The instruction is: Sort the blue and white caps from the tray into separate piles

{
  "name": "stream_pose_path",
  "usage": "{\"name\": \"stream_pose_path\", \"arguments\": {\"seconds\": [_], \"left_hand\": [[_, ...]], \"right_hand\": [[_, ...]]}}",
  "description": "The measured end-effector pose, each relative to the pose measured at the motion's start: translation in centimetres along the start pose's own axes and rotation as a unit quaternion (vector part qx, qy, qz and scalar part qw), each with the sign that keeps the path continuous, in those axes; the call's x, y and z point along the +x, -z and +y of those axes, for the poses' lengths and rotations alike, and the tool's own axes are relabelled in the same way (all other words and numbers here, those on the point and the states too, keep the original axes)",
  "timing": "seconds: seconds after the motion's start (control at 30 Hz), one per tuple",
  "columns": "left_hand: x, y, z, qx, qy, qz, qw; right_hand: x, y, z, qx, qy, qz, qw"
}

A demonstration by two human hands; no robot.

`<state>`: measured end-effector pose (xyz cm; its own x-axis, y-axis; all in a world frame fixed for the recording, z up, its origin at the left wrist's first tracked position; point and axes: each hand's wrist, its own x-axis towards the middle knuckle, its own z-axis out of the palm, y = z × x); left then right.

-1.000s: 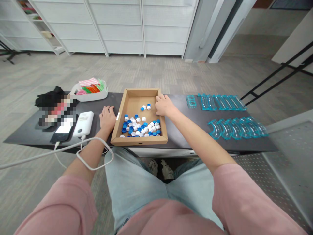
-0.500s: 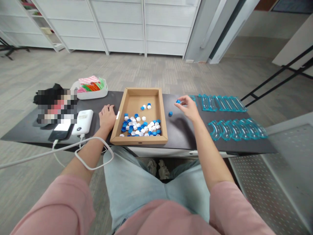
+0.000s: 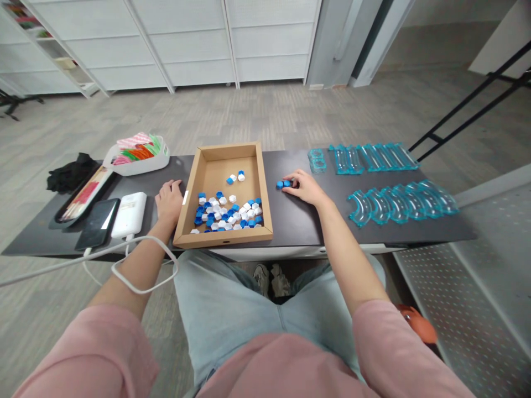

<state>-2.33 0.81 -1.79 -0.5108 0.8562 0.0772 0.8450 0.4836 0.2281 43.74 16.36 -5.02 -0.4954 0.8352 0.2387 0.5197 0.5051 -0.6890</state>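
A shallow cardboard tray stands in the middle of the black table. Several small blue and white hexagonal pieces lie in its near half, and a few more sit further back. My left hand rests flat on the table just left of the tray, fingers open. My right hand lies on the table right of the tray. Its fingertips pinch at two small blue pieces set side by side on the tabletop.
Rows of clear turquoise straight track pieces and curved track pieces lie on the right. At left are a white power bank, a phone, a white cable, a white bin of coloured items, a dark tray and black cloth.
My right hand left the tray with a blue piece, carried it right, then came down beside another blue piece on the table. The left hand stayed put.
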Motion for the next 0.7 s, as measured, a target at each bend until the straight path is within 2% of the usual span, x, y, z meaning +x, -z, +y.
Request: {"name": "stream_pose_path", "arguments": {"seconds": [0.53, 0.7], "left_hand": [[-0.3, 0.7, 0.3, -0.002, -0.002, -0.023, 1.0], [-0.4, 1.0, 0.7, -0.001, 0.009, -0.034, 0.999]], "right_hand": [[0.5, -2.4, -2.2, -0.028, 0.014, -0.005, 1.0], [0.3, -2.0, -2.4, -0.026, 0.008, 0.042, 0.999]]}}
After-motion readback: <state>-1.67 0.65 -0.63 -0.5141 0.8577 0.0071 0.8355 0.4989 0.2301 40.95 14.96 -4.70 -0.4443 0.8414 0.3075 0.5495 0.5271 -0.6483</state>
